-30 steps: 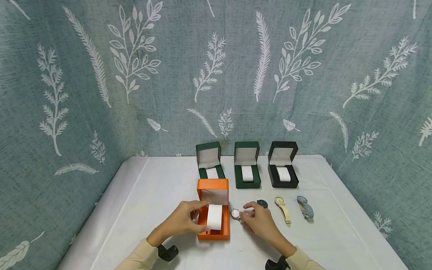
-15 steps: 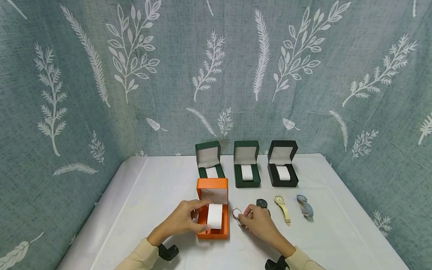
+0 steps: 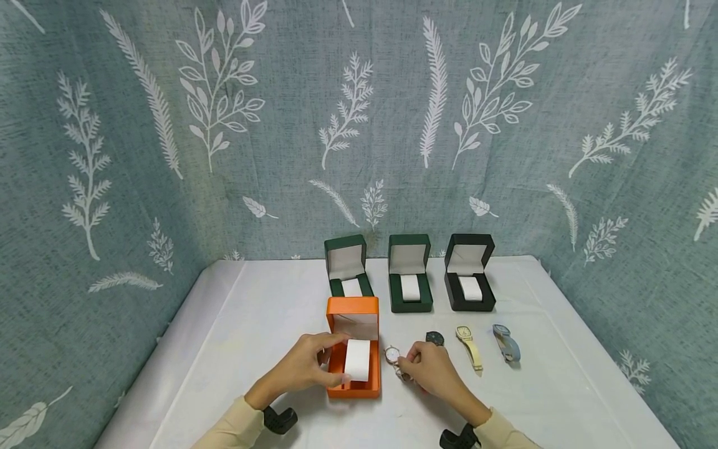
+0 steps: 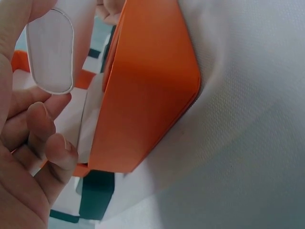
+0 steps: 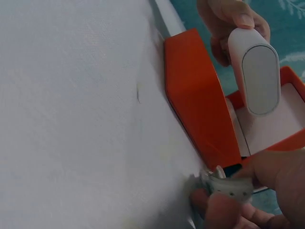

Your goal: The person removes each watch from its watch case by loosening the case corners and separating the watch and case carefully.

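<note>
Above the open orange watch box [image 3: 352, 391], my left hand [image 3: 308, 360] pinches a white watch cushion [image 3: 357, 360] between thumb and fingers. The left wrist view shows the cushion's flat oval end [image 4: 51, 52] and curled lower fingers. To the right of the box, my right hand [image 3: 434, 371] grips the strap of a wristwatch [image 3: 392, 355] with a round pale face and a metal-looking band. In the right wrist view the band [image 5: 231, 187] lies between the thumb and fingers, close to the orange box [image 5: 198, 100]; part of the watch is hidden by the hand.
Behind the orange box stand two open green watch boxes [image 3: 411, 307] and an open black one [image 3: 473, 305], each with a white cushion. Right of my right hand lie a black watch [image 3: 434, 338], a yellow watch [image 3: 470, 350] and a blue-grey watch [image 3: 507, 344] on the white tablecloth.
My right hand's fingers have drawn in on the watch's strap, and more of the band shows than a second ago. My left hand and the cushion have stayed in place.
</note>
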Tool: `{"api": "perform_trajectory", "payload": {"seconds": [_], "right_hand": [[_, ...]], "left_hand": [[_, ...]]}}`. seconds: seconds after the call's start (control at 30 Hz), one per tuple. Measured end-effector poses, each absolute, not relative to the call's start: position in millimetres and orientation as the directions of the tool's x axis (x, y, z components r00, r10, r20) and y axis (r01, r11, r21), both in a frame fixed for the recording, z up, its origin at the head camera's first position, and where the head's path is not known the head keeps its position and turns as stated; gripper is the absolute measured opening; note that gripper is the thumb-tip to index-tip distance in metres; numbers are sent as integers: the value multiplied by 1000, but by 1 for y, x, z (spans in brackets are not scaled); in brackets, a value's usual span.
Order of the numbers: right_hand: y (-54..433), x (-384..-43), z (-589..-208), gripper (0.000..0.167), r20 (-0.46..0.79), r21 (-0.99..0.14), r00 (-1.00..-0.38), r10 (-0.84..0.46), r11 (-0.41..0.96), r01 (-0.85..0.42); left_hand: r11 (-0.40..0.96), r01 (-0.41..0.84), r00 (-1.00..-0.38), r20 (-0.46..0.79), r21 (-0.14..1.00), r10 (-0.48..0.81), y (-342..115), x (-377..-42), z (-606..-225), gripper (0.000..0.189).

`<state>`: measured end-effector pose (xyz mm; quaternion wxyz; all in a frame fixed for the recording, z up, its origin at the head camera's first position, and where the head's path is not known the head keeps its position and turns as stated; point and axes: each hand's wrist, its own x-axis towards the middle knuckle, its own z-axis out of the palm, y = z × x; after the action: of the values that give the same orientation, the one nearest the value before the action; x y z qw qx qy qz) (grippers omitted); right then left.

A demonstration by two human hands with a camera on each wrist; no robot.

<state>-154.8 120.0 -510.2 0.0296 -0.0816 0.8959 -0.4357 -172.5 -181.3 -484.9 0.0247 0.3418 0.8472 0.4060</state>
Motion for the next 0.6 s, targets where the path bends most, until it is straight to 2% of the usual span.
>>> {"api": "perform_trajectory", "payload": {"seconds": [0.3, 0.47, 0.6], "right_hand": [[117, -154, -507, 19, 65, -775, -997, -41, 628, -77], [116, -154, -507, 20, 38, -770, -997, -62, 634, -69], [117, -154, -508, 23, 49, -752, -992, -115, 650, -113]], "left_hand": [[424, 571, -759, 256, 703, 598, -182, -173, -485, 66], [431, 557, -766, 239, 710, 597, -182, -173, -488, 67], [440, 544, -773, 223, 715, 594, -182, -172, -488, 68]]}}
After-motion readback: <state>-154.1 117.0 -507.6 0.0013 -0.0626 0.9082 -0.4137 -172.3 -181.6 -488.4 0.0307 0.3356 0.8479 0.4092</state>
